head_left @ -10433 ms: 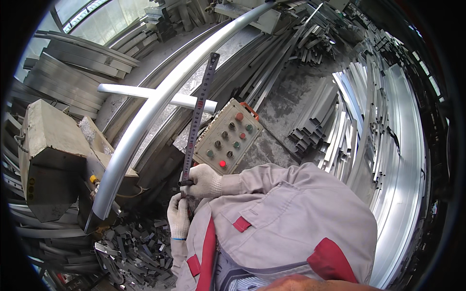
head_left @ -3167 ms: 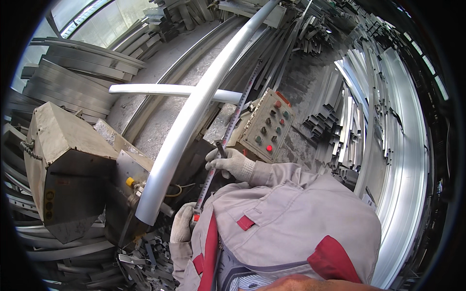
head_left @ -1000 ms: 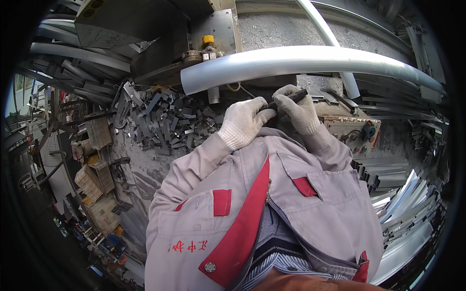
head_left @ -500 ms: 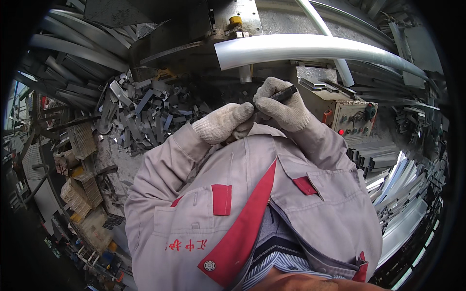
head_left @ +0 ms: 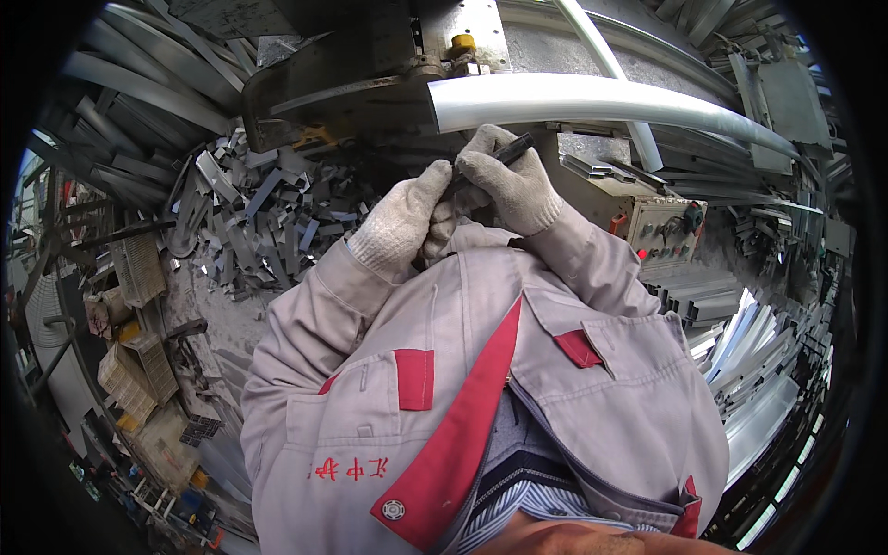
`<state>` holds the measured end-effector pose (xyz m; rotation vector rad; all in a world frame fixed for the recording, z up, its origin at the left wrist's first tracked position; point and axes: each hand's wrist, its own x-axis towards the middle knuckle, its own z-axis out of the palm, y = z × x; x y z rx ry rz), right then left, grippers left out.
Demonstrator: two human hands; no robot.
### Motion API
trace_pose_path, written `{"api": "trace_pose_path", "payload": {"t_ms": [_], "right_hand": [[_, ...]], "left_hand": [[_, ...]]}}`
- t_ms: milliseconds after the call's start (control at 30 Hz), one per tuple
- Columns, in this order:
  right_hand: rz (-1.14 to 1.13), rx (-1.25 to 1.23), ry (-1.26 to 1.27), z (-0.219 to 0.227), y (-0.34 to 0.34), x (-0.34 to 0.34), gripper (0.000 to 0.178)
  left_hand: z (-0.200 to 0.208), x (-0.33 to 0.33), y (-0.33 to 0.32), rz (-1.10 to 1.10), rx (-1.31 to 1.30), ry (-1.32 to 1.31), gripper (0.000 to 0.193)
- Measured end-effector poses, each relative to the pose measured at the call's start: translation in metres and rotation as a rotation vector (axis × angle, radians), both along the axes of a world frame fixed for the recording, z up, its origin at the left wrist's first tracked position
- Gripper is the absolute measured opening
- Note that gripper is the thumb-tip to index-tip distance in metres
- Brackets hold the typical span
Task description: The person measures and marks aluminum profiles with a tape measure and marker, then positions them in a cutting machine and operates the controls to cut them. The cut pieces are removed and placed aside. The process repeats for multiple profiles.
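A dark marker pen [head_left: 514,149] slants between my two gloved hands, in front of my chest. My right hand [head_left: 511,180], in a white knit glove, is closed around it, and its thick black end sticks out past the thumb and forefinger. My left hand [head_left: 407,217], gloved alike, is closed at the pen's lower end, thumb on top and fingers curled below. That end is mostly hidden by the gloves. Just beyond my hands lies the cut end of a long silver metal profile [head_left: 592,100].
A heap of short metal offcuts [head_left: 259,208] lies on the floor to the left. On the right stands a control box [head_left: 664,227] with buttons and a lit red lamp. A machine with a yellow knob [head_left: 462,43] is ahead. Long profiles [head_left: 763,398] are stacked at right.
Both hands have shifted a little up and to the left with the pen. The left hand has turned more upright, and the pen now shows between the hands.
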<state>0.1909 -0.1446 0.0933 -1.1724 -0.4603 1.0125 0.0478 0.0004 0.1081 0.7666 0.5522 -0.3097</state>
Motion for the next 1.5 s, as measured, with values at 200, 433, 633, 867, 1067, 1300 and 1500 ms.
{"api": "trace_pose_path", "payload": {"t_ms": [200,433,633,867,1067,1300,1500], "right_hand": [[-0.033,-0.083,0.018,-0.001,0.012,0.008,0.021],[-0.085,-0.094,0.258,-0.003,0.023,0.015,0.027],[-0.57,0.118,0.101,0.001,0.001,0.081,0.023],[-0.415,-0.186,-0.487,-0.041,0.01,0.075,0.022],[-0.438,-0.158,-0.996,-0.05,0.031,0.054,0.024],[-0.443,-0.125,-1.146,-0.052,0.024,0.054,0.019],[-0.554,-0.159,-1.04,-0.057,0.025,0.06,0.019]], "left_hand": [[-0.004,0.017,0.0,0.168,0.626,-0.154,0.058],[-0.006,0.034,0.005,0.221,1.469,-0.367,0.047],[-0.022,-0.015,0.072,0.109,-0.121,0.062,0.063],[-0.076,-0.054,0.093,0.53,-0.247,0.149,0.055],[-0.077,-0.031,0.029,0.561,-0.306,0.269,0.051],[-0.093,-0.046,0.042,0.565,-0.158,0.26,0.053],[-0.108,-0.054,0.041,0.588,-0.182,0.287,0.052]]}}
